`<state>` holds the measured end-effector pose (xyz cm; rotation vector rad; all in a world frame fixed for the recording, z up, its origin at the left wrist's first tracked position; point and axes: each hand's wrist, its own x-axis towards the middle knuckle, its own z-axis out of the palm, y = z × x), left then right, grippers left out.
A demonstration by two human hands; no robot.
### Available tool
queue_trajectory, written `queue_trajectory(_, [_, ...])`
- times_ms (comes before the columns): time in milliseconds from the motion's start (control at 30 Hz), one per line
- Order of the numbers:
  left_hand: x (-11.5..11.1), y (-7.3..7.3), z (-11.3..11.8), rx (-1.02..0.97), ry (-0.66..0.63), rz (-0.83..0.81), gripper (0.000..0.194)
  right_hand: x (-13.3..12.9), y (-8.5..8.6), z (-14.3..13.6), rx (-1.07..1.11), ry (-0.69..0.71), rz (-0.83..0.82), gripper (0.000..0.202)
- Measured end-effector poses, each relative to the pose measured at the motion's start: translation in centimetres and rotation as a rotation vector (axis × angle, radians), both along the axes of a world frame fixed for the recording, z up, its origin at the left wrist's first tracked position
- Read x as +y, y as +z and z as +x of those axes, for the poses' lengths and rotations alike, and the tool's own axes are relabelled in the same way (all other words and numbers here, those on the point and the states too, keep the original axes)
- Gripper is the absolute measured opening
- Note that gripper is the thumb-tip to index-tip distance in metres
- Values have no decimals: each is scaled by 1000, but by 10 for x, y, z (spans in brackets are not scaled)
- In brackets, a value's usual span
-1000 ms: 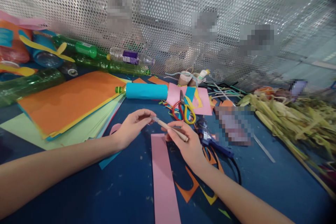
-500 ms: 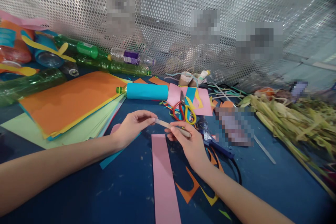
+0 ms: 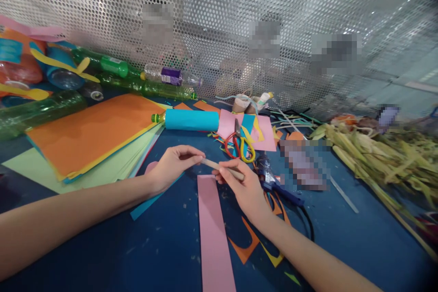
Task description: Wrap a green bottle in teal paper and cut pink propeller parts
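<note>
"Head view first: what do I have in the hands?"

"My left hand (image 3: 171, 169) has thumb and fingers together, clamped on the near-left tip of a slim beige pen-like stick (image 3: 210, 163). My right hand (image 3: 246, 189) is closed around the same stick farther along, so I read it as held in the air between both, slanting down to the right."

"And under them?"

"A long pale pink paper strip (image 3: 212, 223) lies flat on the dark blue surface (image 3: 153, 255), running toward me between the forearms. Right of it I see a curved orange paper offcut (image 3: 243, 253) and a yellow paper offcut (image 3: 274, 260)."

"Beyond the hands?"

"I make out a bottle wrapped in bright blue paper (image 3: 191, 120), on its side, cap to the left. Scissors with one red and one yellow handle (image 3: 237, 127) rest to its right, over pink and blue paper pieces. A dark blue glue gun (image 3: 285, 193) sits just beyond my right hand."

"The edges?"

"On the left, I have a stack of orange sheets (image 3: 96, 132) over pale green sheets (image 3: 34, 171), with green plastic bottles (image 3: 41, 112) behind. On the right, a heap of yellow-green husks (image 3: 372, 159)."
</note>
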<state>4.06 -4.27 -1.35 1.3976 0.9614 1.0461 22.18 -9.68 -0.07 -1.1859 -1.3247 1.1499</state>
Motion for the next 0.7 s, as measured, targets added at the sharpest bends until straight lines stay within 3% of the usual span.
queue_trajectory(100, [-2, 2, 1, 76, 12, 49, 17, -4, 0, -3, -116, 34, 79, 14])
queue_trajectory(233, [-2, 2, 4, 50, 37, 70, 24, -5, 11, 4, -478, 42, 210, 20])
queue_trajectory(367, [-3, 0, 6, 100, 64, 112, 22, 8, 22, 27, -974, -120, 460, 26])
queue_trajectory(467, [-5, 1, 6, 192, 37, 152, 15, 24, 18, 47, -1315, -243, 434, 35])
queue_trajectory(700, [-7, 5, 5, 336, -20, 261, 13, 49, 4, 74, -1449, -248, 459, 43])
